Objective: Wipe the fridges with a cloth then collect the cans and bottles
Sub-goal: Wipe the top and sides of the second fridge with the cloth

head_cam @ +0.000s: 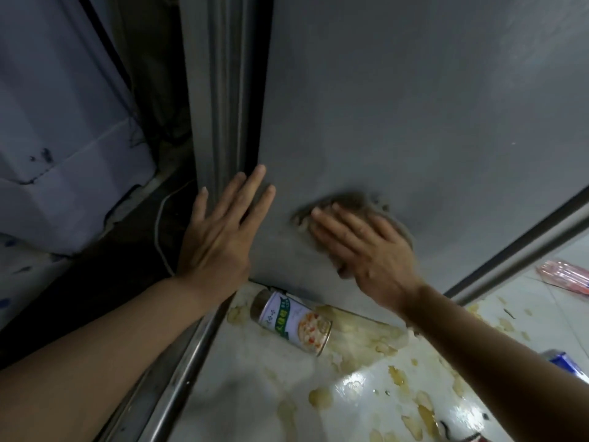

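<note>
A grey fridge door (414, 106) fills the upper middle and right. My right hand (366, 247) presses a grey-brown cloth (353, 202) flat against the lower part of that door; the hand is blurred. My left hand (223, 231) rests flat with fingers spread on the door's left edge, holding nothing. A white can (291, 320) with a green label and a food picture lies on its side on the floor at the foot of the fridge, below both hands.
The white tiled floor (350, 393) is smeared with yellowish spills. A pink packet (564, 275) lies at the right, a blue and white can (567, 365) at the right edge. A white appliance (63, 138) stands left, with a dark gap and cable (159, 224) between.
</note>
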Motion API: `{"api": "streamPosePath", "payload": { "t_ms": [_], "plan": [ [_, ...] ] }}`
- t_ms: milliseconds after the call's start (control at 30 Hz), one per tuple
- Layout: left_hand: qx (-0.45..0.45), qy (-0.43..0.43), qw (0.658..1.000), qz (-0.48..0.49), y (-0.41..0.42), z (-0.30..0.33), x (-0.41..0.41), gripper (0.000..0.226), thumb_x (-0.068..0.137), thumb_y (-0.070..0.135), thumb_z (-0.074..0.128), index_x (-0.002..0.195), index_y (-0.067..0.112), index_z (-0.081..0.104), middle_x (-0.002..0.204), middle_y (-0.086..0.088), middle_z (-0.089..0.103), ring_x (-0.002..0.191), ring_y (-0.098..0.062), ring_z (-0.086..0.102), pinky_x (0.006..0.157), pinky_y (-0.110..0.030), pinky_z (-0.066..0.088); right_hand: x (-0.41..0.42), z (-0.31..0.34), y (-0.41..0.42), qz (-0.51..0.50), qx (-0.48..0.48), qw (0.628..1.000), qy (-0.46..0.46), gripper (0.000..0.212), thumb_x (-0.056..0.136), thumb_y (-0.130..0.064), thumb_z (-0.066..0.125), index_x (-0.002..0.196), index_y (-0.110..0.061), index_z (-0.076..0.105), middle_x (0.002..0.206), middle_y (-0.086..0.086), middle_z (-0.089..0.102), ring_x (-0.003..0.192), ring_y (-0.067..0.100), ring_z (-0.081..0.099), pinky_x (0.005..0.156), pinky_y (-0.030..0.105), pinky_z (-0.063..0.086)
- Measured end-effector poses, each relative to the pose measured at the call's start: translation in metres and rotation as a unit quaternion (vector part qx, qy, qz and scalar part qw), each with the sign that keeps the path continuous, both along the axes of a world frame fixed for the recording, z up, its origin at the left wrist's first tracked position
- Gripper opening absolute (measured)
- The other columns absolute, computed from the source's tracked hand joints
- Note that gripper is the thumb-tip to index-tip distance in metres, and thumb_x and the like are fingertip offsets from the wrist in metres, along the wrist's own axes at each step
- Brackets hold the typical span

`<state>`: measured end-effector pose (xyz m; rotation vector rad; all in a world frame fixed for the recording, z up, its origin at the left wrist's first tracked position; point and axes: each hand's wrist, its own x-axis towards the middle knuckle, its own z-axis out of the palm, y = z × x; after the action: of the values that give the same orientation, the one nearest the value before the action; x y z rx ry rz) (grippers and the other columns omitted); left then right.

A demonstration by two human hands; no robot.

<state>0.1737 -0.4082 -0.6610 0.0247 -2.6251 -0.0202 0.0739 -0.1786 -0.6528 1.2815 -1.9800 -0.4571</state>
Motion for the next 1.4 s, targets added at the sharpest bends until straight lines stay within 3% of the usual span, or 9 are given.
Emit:
{"api": "streamPosePath", "payload": {
  "t_ms": [100,167,300,400,667,933,1133,1267,1400],
  "plan": [
    [0.018,-0.008,0.999,-0.029,-0.007,-0.002,0.002,0.091,0.068,0.002,0.064,0.147,0.017,0.021,0.159,-0.001,0.001,0.143,-0.022,0.019,0.104,-0.052,0.029,-0.008,0.022,-0.021,-0.008,-0.148,0.989,0.025,0.068,0.087,-0.022,0.049,0.150,-0.024,0.022,0.158,-0.007,0.010,0.146,0.017,0.006,0.111,0.035,0.010],
    [0.033,-0.016,0.998,-0.041,-0.007,0.000,0.003,0.090,0.070,0.004,0.066,0.147,0.016,0.022,0.158,-0.001,0.001,0.143,-0.020,0.021,0.104,-0.050,0.030,-0.006,0.013,-0.031,-0.023,-0.166,0.985,0.038,0.065,0.088,-0.023,0.049,0.149,-0.024,0.025,0.158,-0.007,0.013,0.146,0.019,0.007,0.109,0.037,0.012],
    [0.086,-0.010,0.995,-0.042,-0.006,0.006,0.012,0.086,0.071,0.002,0.067,0.146,0.010,0.025,0.158,-0.003,0.009,0.140,-0.020,0.029,0.105,-0.051,0.032,0.006,-0.031,-0.040,-0.010,0.094,0.995,0.013,0.076,0.077,-0.032,0.056,0.147,-0.028,0.025,0.153,-0.012,0.019,0.141,0.015,0.027,0.104,0.036,0.029],
    [0.118,-0.004,0.993,-0.022,-0.010,0.006,0.027,0.087,0.068,-0.001,0.066,0.145,0.006,0.027,0.155,-0.008,0.019,0.135,-0.025,0.037,0.105,-0.051,0.031,0.012,-0.033,-0.047,-0.011,0.160,0.987,0.008,0.069,0.078,-0.027,0.047,0.145,-0.031,0.029,0.153,-0.012,0.022,0.139,0.012,0.030,0.108,0.031,0.031],
    [0.164,-0.078,0.983,0.029,-0.024,-0.025,0.048,0.091,0.074,0.008,0.065,0.148,0.013,0.013,0.155,-0.002,0.020,0.141,-0.019,0.021,0.113,-0.042,0.009,-0.002,0.022,-0.091,0.004,-0.085,0.996,0.040,0.064,0.089,-0.027,0.045,0.149,-0.021,0.023,0.156,-0.004,0.017,0.144,0.022,0.012,0.109,0.043,0.010],
    [0.163,-0.108,0.980,0.036,-0.030,-0.041,0.048,0.091,0.069,0.007,0.068,0.146,0.007,0.019,0.153,-0.010,0.024,0.138,-0.026,0.027,0.110,-0.052,0.027,0.001,-0.058,-0.096,-0.001,0.186,0.982,0.042,0.071,0.081,-0.040,0.058,0.145,-0.027,0.032,0.153,-0.006,0.029,0.140,0.018,0.029,0.107,0.037,0.017],
    [0.158,-0.127,0.979,0.026,-0.022,-0.044,0.053,0.088,0.072,0.006,0.064,0.147,0.008,0.018,0.153,-0.009,0.023,0.140,-0.025,0.025,0.109,-0.051,0.028,0.007,-0.074,-0.090,0.000,0.304,0.953,-0.013,0.071,0.096,-0.030,0.039,0.149,-0.022,-0.006,0.159,0.001,-0.006,0.145,0.023,-0.004,0.110,0.040,-0.011],
    [0.158,-0.126,0.979,0.013,-0.011,-0.043,0.054,0.089,0.071,0.005,0.067,0.147,0.008,0.020,0.153,-0.010,0.025,0.139,-0.026,0.026,0.109,-0.050,0.029,0.007,-0.045,-0.068,0.027,0.163,0.986,-0.014,0.054,0.087,-0.029,0.048,0.140,-0.024,0.039,0.147,-0.006,0.039,0.136,0.017,0.037,0.113,0.035,0.021],
    [0.150,-0.149,0.977,0.001,0.001,-0.047,0.051,0.087,0.076,0.009,0.062,0.148,0.012,0.013,0.155,-0.004,0.016,0.141,-0.021,0.019,0.113,-0.045,0.020,0.001,-0.031,-0.016,0.034,0.084,0.995,-0.029,0.048,0.088,-0.017,0.036,0.135,-0.016,0.046,0.144,-0.002,0.042,0.134,0.023,0.040,0.108,0.038,0.026]
  ]
}}
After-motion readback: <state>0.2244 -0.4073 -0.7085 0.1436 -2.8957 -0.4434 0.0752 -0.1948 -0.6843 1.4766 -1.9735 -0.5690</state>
